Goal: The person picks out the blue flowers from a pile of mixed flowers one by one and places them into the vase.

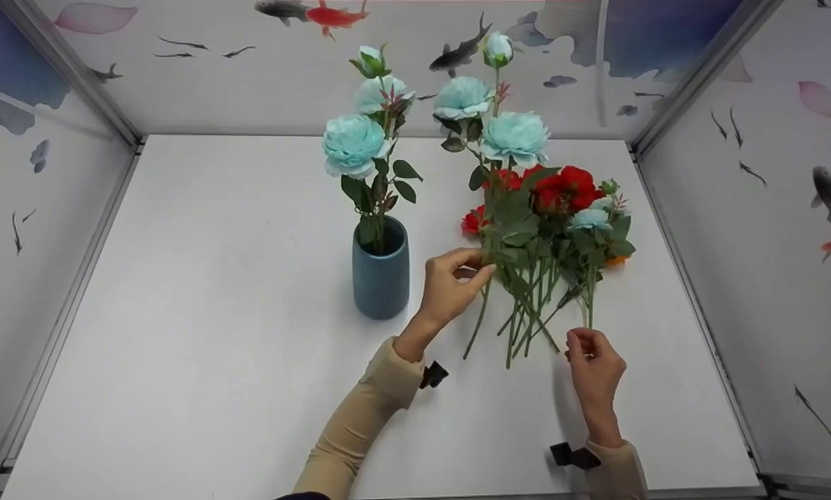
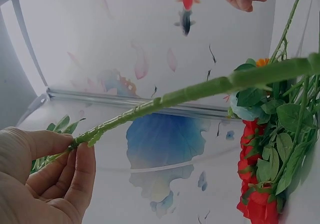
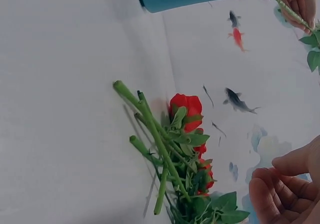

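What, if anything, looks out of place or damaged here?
Nothing stands out. The tall, rounded blue vase stands upright, holding ruffled pale-blue flowers. The loose green stems cross untidily on the white table, but none looks broken.

Diffuse light; soft shadows on tabletop (image 1: 214, 312); wrist views dim.

A white tabletop (image 1: 200, 333) fills the lower space, enclosed by a back wall (image 1: 214, 97), a left wall (image 1: 61, 208) and a right wall (image 1: 728, 229), all pale. Grey metal rails (image 1: 702, 71) run along the corners. The panels carry a printed design: red and black fish (image 1: 335, 15), small dark squiggles (image 1: 183, 43), pink petals (image 1: 96, 19) and blue-violet washes (image 1: 665, 31). Soft light casts faint shadows across the white surface.
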The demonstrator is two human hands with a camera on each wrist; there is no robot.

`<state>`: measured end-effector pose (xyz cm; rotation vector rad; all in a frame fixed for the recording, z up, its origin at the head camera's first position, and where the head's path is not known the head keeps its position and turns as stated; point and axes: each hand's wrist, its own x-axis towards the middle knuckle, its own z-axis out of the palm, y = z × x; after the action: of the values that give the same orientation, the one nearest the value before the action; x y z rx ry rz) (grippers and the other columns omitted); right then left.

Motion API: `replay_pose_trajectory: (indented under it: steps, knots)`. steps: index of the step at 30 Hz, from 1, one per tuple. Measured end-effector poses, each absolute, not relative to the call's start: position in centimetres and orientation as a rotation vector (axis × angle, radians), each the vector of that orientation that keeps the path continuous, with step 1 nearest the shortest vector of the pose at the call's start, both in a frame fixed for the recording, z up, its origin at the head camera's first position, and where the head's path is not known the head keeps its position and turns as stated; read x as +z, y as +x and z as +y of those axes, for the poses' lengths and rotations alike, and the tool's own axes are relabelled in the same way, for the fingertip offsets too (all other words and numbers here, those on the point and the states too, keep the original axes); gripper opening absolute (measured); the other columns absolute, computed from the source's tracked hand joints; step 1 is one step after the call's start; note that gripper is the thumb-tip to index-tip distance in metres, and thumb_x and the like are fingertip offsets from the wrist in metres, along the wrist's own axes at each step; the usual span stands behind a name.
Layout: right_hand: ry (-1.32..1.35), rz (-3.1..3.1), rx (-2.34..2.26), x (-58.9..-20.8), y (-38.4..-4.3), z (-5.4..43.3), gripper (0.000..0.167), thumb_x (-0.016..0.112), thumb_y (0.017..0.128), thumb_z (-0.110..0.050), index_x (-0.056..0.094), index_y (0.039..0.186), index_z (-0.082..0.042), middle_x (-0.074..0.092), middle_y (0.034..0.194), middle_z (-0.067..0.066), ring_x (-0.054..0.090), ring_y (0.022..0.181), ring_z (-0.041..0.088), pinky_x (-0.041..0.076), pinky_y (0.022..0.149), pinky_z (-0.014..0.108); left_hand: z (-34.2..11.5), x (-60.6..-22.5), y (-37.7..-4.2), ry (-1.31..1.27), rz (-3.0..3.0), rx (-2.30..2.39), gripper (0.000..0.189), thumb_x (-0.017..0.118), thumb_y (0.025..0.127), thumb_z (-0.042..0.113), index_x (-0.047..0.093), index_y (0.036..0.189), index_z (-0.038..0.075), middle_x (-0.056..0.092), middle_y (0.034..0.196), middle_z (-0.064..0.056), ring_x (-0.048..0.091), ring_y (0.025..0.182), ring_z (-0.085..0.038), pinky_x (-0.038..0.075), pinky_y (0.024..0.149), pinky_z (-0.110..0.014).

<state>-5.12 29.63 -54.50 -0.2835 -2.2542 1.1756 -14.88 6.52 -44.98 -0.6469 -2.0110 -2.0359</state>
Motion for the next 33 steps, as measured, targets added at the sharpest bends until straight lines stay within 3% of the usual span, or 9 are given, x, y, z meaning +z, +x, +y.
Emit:
replay_pose_trajectory:
  steps: [6, 16, 33]
  knots:
    - [-0.368, -2.306, 1.159, -55.3, -4.5, 30.6, 0.004, 0.065, 0.082, 0.006, 0.065, 0.084, 0.009, 0.064, 0.068, 0.018, 0.052, 0.054, -0.006, 0.042, 0.048, 0.008, 5.8, -41.9, -13.5, -0.657, -2.015, -2.012, 0.012, 0.066, 0.078, -0.012, 0.066, 0.090, -0.016, 0.066, 0.082, -0.025, 0.065, 0.074, -0.034, 0.056, 0.064, -0.033]
    - [-0.501, -2.381, 1.083, -56.2, -3.5, 31.8, 0.005, 0.064, 0.083, 0.004, 0.065, 0.086, 0.008, 0.064, 0.071, 0.019, 0.050, 0.053, -0.007, 0.041, 0.049, 0.007, 5.5, -41.5, -13.5, -0.663, -1.996, -1.985, 0.013, 0.066, 0.079, -0.011, 0.066, 0.092, -0.015, 0.066, 0.083, -0.025, 0.065, 0.075, -0.034, 0.055, 0.065, -0.030]
    - [-0.575, -2.420, 0.970, -56.8, -2.9, 32.3, 0.006, 0.067, 0.080, 0.005, 0.066, 0.086, 0.007, 0.063, 0.072, 0.017, 0.048, 0.061, 0.006, 0.034, 0.054, 0.008, 4.9, -40.4, -13.6, -0.653, -1.956, -1.962, 0.010, 0.066, 0.078, -0.012, 0.066, 0.088, -0.015, 0.066, 0.083, -0.024, 0.065, 0.075, -0.034, 0.056, 0.064, -0.035]
